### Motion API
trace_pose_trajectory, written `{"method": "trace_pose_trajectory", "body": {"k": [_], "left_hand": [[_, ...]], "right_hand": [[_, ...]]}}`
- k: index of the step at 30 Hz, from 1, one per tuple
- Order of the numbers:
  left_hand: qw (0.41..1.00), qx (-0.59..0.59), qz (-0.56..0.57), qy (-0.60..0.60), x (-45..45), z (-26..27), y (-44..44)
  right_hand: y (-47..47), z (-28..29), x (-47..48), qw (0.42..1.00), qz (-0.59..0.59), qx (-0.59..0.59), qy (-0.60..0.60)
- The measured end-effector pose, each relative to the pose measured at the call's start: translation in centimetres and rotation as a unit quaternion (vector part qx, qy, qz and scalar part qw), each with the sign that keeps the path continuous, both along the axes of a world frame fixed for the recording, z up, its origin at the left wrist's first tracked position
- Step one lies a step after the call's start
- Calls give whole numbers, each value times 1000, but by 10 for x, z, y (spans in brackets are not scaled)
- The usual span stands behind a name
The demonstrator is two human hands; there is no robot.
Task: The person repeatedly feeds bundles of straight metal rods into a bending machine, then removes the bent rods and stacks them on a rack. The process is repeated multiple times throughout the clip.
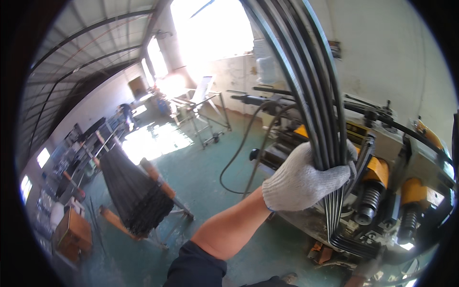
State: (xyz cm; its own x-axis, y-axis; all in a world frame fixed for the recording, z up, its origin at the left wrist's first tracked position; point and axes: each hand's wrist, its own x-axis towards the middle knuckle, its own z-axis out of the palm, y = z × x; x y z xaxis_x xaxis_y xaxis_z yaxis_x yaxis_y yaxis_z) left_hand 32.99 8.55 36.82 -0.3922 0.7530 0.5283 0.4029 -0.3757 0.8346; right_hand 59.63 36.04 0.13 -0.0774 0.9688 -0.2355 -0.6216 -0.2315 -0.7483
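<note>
My left hand (304, 177), in a grey-white knit work glove, grips a bundle of long dark metal rods (322, 107). The rods rise past the top of the picture and look curved there. Below the glove they run down to a sharp bend, and a short leg (353, 245) points right. By the end of that leg is my right hand (371, 267), gloved, dim and blurred at the lower edge; its grip is hard to make out. Just behind the rods stands a machine with yellow-topped coil springs (369, 199).
A thick stack of dark rods (134, 193) lies on a trestle stand at left. A wooden box (73, 229) sits beyond it. Hoses (233, 165) loop beside the machine. A metal frame table (211, 107) stands near the window, and another person (126, 114) bends over farther back.
</note>
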Motion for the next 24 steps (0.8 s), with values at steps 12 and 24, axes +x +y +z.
{"method": "trace_pose_trajectory", "body": {"k": [12,24], "left_hand": [[865,209,393,-233,90,-153,-353],[585,319,719,-197,369,-192,-495]], "right_hand": [[-128,-9,-112,830,188,437,-291],[-429,70,-186,776,578,246,51]]}}
